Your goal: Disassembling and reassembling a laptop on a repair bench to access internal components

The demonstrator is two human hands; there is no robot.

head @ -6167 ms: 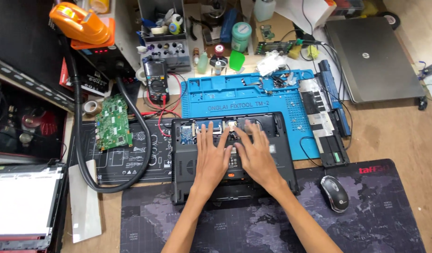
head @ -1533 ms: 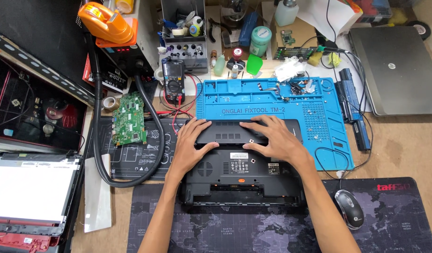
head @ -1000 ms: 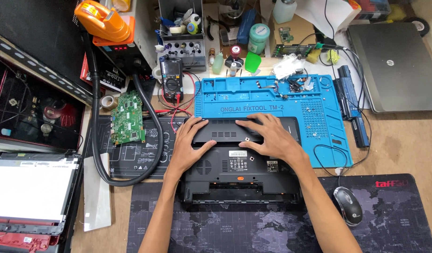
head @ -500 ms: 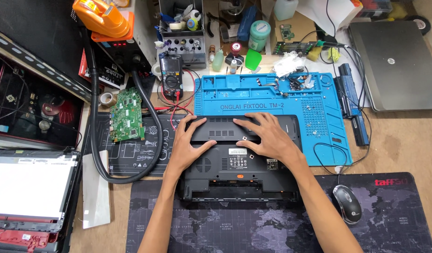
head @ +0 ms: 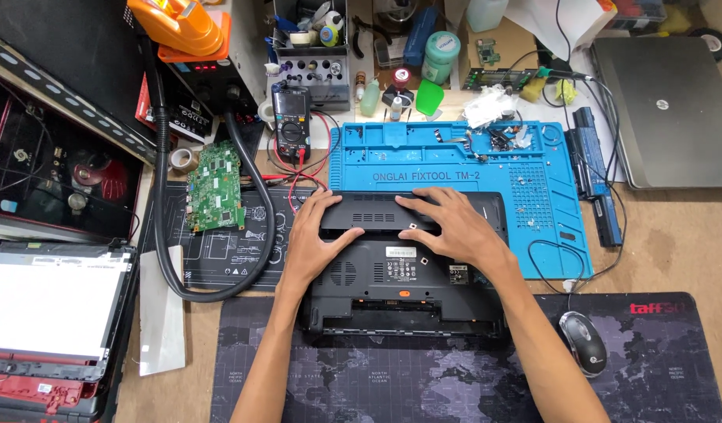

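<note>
- Head view: our left hand [head: 312,243] lies flat, grip spread, on the upturned black laptop base [head: 404,270].
- Our right hand [head: 453,225], grip spread too, presses the base's far edge.
- Just beyond both lies the blue repair mat [head: 533,188]; a mouse [head: 584,342] sits right of our right forearm.

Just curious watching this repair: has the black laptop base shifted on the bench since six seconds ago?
Cannot tell: the laptop base overlaps the blue mat much as before. Both hands, left hand and right hand, did slide toward its far edge.
</note>
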